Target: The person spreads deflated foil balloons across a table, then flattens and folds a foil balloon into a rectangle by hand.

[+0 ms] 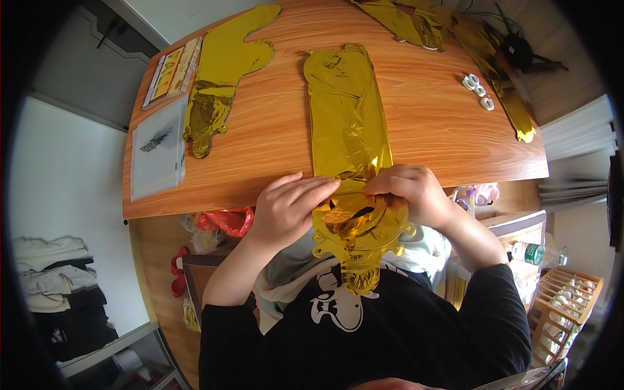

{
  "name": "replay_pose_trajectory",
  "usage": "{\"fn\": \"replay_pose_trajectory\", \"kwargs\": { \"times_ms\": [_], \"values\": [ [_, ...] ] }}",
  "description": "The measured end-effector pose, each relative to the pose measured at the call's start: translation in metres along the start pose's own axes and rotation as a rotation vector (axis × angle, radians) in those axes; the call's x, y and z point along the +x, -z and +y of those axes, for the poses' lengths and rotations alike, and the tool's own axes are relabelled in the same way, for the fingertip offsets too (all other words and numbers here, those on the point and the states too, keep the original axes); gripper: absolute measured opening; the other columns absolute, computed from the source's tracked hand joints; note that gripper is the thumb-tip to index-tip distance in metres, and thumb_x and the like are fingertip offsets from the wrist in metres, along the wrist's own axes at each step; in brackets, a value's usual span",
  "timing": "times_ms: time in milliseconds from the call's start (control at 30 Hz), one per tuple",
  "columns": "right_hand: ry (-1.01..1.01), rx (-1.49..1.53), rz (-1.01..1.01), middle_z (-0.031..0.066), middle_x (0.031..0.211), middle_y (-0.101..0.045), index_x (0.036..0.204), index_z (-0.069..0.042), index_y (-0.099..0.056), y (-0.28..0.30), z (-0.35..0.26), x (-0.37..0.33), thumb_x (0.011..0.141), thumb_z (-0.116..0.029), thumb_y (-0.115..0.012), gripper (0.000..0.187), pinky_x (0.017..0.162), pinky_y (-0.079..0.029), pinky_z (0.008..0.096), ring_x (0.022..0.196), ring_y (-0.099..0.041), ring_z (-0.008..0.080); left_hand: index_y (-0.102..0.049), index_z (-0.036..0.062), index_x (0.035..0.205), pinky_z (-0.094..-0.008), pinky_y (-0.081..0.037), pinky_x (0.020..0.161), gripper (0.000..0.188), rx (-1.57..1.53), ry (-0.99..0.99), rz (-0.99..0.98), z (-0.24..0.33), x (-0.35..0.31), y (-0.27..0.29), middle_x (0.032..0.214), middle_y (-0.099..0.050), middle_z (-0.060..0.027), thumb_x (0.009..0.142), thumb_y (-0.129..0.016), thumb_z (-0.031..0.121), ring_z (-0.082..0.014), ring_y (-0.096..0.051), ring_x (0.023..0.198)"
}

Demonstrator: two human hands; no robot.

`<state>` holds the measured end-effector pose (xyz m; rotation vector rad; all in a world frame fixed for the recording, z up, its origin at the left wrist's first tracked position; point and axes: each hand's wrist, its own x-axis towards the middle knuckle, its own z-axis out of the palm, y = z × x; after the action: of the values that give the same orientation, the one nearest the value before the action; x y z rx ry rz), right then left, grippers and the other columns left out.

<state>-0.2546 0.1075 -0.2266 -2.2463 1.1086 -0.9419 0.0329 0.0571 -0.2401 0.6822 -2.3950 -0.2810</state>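
both hands pinch the near end of a flat gold foil balloon (pixel 349 130) hanging over the wooden table (pixel 442 123) edge: left hand (pixel 286 211) fingers together, flat on it; right hand (pixel 409 192) fingers clamped on its crinkled neck. it looks light, slippery, tear-prone; best held by the seam.

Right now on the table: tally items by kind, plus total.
Gold foil balloons: 4, namely the long one both hands hold, one at left, one at top, one at right
Clear plastic bag: 1
Flat packet: 1
Small white clips: 3
Total: 9
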Motion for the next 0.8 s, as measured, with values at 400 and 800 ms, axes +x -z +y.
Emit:
{"fn": "replay_pose_trajectory", "kwargs": {
  "times_ms": [400, 800],
  "values": [
    [-0.588, 0.149, 0.023, 0.0073, 0.093, -0.074, 0.114, 0.002, -0.068, 0.003, -0.006, 0.022, 0.091, -0.007, -0.079, 0.027, 0.078, -0.055, 0.0268, 0.085, -0.066, 0.0083, -0.064, 0.0041, 0.097, -0.0396, -0.058, 0.069, 0.025, -0.242, 0.459, 0.062, 0.005, 0.013, -0.001, 0.077, -0.073, -0.0149, 0.091, -0.080, 0.022, -0.0335, -0.072, 0.069],
    [-0.680, 0.199, 0.109, 0.0048, 0.099, -0.072, 0.124, 0.004, -0.060, -0.001, -0.002, 0.042, 0.092, -0.009, -0.076, 0.038, 0.080, -0.055, 0.0248, 0.087, -0.064, 0.0062, -0.038, 0.0039, 0.152, -0.0267, -0.056, 0.078, 0.075, -0.668, 0.745, 0.067, 0.012, 0.026, 0.008, 0.090, -0.070, -0.0096, 0.088, -0.076, -0.006, -0.0143, -0.072, 0.086]
  ]
}}
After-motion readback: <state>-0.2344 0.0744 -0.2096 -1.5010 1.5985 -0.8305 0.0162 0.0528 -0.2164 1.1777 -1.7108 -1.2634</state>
